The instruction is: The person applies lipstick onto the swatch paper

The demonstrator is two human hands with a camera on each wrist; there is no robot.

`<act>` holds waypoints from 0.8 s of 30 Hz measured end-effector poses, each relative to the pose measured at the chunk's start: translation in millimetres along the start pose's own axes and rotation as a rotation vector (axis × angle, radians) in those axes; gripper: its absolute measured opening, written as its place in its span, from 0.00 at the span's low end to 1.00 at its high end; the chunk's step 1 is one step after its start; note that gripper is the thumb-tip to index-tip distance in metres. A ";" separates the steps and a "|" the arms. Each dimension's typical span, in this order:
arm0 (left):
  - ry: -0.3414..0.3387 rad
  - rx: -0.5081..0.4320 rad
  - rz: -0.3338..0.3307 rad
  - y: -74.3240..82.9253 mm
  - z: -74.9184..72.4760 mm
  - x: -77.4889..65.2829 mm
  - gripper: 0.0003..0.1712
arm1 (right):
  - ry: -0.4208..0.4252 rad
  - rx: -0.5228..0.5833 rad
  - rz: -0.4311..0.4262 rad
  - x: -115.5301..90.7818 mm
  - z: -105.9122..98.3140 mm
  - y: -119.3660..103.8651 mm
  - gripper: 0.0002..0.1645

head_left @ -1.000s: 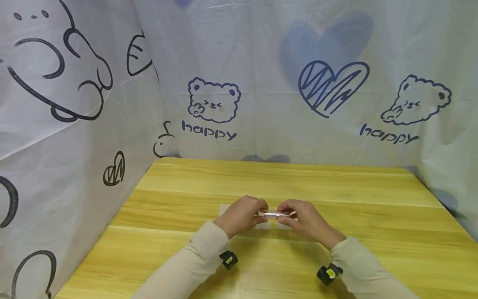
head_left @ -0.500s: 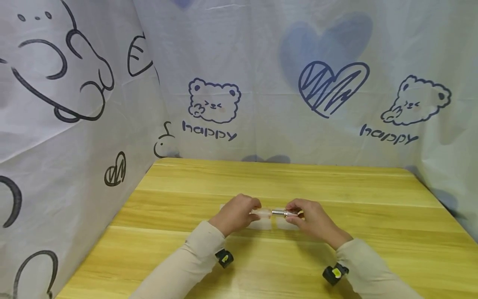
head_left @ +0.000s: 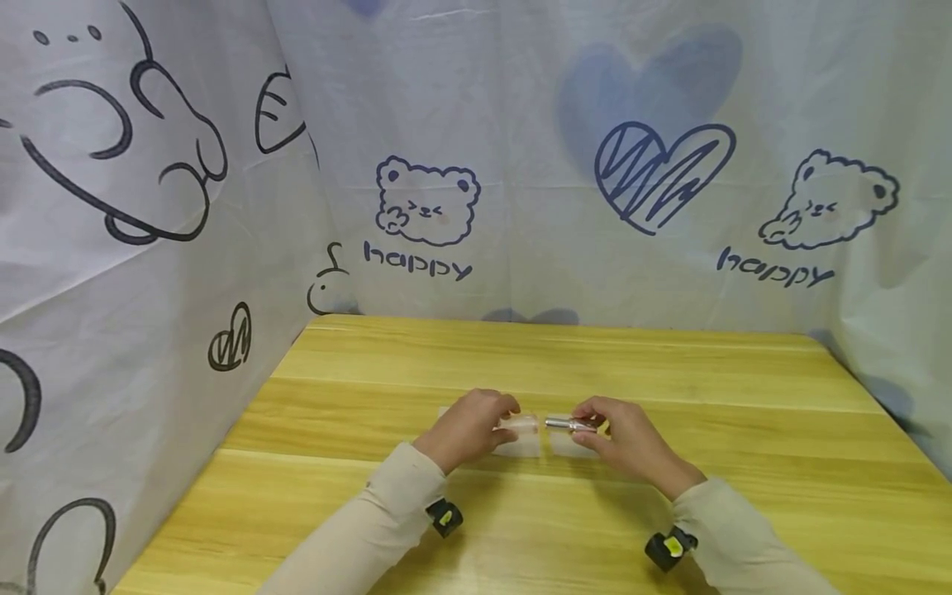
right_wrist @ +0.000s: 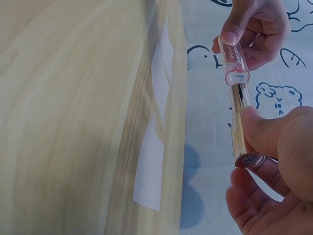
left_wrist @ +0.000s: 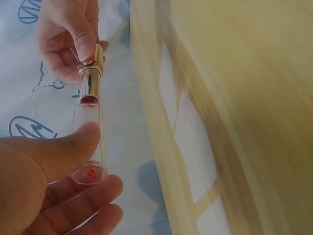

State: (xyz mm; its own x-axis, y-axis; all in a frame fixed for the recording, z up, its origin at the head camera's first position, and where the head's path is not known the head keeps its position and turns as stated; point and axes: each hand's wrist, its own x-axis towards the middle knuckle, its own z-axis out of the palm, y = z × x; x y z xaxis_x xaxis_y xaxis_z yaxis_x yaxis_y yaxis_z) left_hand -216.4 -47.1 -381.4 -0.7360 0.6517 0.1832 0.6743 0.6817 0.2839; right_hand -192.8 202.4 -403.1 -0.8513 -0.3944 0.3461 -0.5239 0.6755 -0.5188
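Observation:
My left hand (head_left: 470,426) pinches a clear, pink-tinted lipstick cap (left_wrist: 89,115) between thumb and fingers; lettering shows on it in the right wrist view. The lipstick tube (right_wrist: 238,132), shiny gold and silver, is pinched in my right hand (head_left: 632,442) by its base. Both pieces are held above the table, lying nearly in line with their ends facing. A small gap parts the cap's mouth from the tube's silver end in the head view. Something dark red shows at that end of the tube in the left wrist view.
White paper pieces (head_left: 518,448) lie flat on the wood-grain table (head_left: 446,529) beneath the hands, with a narrow strip of wood between them. White cloth walls (head_left: 535,99) with drawings stand behind the table and along its sides.
The tube and the cap, joined a second ago, are now apart. My right hand has shifted right with the tube, my left hand slightly left with the cap.

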 end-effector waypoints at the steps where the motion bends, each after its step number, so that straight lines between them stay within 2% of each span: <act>1: 0.003 -0.007 0.004 -0.5 0.6 -0.4 0.16 | 0.008 -0.002 -0.002 -0.7 0.0 0.6 0.09; 8: 0.030 -0.035 0.027 -3.7 4.6 -3.7 0.16 | 0.033 0.005 0.022 -3.6 0.6 5.8 0.09; 14: 0.033 -0.047 0.017 -5.3 8.8 -4.5 0.15 | 0.033 0.019 0.047 -5.8 0.2 10.5 0.10; 24: 0.022 -0.120 -0.001 -6.6 17.2 -4.6 0.15 | 0.058 0.049 0.081 -7.3 -2.2 13.3 0.10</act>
State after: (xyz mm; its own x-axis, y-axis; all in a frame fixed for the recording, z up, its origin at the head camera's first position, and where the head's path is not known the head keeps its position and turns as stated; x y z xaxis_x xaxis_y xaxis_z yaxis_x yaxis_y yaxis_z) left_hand -216.4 -48.8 -400.4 -0.7390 0.6425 0.2030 0.6622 0.6371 0.3945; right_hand -193.5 215.6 -410.8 -0.8884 -0.3018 0.3458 -0.4555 0.6719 -0.5840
